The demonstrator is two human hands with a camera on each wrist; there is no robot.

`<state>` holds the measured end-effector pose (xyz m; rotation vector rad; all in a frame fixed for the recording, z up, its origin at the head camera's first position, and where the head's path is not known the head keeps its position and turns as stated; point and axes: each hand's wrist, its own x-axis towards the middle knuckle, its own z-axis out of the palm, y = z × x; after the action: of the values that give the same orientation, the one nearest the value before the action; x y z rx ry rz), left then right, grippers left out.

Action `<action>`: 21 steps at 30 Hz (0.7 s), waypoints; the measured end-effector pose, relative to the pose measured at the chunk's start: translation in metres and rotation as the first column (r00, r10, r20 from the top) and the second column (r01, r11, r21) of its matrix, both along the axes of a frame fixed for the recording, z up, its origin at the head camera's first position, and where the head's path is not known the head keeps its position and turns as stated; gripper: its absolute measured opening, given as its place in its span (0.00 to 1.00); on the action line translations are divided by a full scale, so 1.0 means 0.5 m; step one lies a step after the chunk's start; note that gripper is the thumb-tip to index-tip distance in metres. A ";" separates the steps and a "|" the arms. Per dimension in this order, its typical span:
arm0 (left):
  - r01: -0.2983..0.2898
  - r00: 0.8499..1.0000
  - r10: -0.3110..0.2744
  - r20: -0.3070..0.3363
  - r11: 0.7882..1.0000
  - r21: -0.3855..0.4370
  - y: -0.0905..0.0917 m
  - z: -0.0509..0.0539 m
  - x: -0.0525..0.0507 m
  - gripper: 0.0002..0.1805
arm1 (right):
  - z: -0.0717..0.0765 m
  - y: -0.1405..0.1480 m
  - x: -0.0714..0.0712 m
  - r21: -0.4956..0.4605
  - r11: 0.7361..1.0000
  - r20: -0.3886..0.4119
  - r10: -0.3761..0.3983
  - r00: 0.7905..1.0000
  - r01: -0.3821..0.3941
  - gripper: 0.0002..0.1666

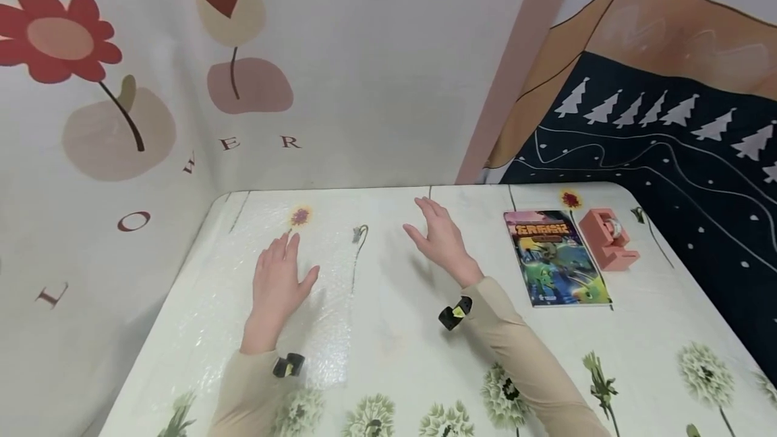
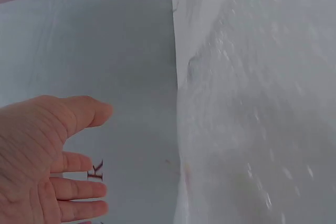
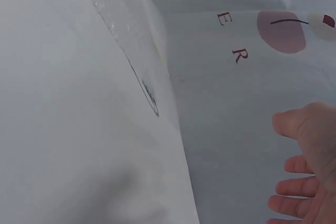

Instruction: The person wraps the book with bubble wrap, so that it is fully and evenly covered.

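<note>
My left hand (image 1: pixel 279 285) hovers over the left side of the table, fingers straight and thumb spread, holding nothing. Below it lies a clear, shiny, bumpy sheet that looks like bubble wrap (image 1: pixel 330 356); its glossy surface (image 2: pixel 252 103) fills the right of the left wrist view. Over the middle of the table is my right hand (image 1: pixel 443 241), its fingers extended and thumb apart, with nothing in it. The right wrist view shows that hand's palm side (image 3: pixel 320 166) at the lower right edge. Both hands appear raised above the tabletop.
A colourful book (image 1: pixel 555 258) lies to the right of my right arm. Beside it stands a pink tape dispenser (image 1: pixel 613 248) with a roll in it. The white table (image 1: pixel 400 356) has printed flowers. A curtain-like backdrop (image 1: pixel 376 73) hangs behind and at the left.
</note>
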<state>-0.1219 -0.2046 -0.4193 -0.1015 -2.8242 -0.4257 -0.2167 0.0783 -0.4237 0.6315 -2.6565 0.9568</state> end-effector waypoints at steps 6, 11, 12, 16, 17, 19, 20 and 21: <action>-0.015 0.999 0.016 -0.039 1.000 0.025 -0.046 -0.009 0.033 0.34 | -0.009 -0.035 -0.015 -0.040 0.998 0.021 0.044 0.999 -0.043 0.31; -0.066 0.998 0.066 0.006 0.996 0.063 -0.085 -0.010 0.068 0.34 | -0.016 -0.068 -0.027 -0.055 0.996 0.051 0.078 0.996 -0.076 0.30; -0.083 0.996 0.081 0.021 0.994 0.072 -0.093 -0.010 0.076 0.35 | -0.017 -0.075 -0.029 -0.060 0.995 0.057 0.087 0.995 -0.084 0.30; -0.139 0.989 0.136 0.052 0.987 0.078 -0.125 -0.017 0.108 0.35 | -0.019 -0.109 -0.035 -0.035 0.994 0.095 0.109 0.990 -0.106 0.30; -0.150 0.988 0.146 0.049 0.986 0.078 -0.132 -0.020 0.115 0.35 | -0.019 -0.118 -0.036 -0.025 0.993 0.107 0.114 0.988 -0.112 0.30; -0.169 0.985 0.165 0.045 0.983 0.076 -0.147 -0.026 0.130 0.34 | -0.021 -0.136 -0.039 0.005 0.992 0.135 0.121 0.983 -0.123 0.30; -0.179 0.983 0.176 0.044 0.981 0.077 -0.154 -0.029 0.137 0.34 | -0.023 -0.145 -0.041 0.017 0.992 0.148 0.125 0.981 -0.129 0.30; -0.191 0.981 0.187 0.050 0.979 0.075 -0.160 -0.032 0.143 0.33 | -0.024 -0.153 -0.043 0.026 0.991 0.165 0.128 0.978 -0.134 0.30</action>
<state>-0.0502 -0.2847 -0.4351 0.1937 -2.8203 -0.5009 -0.2380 0.0016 -0.4356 0.7773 -2.8103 1.0385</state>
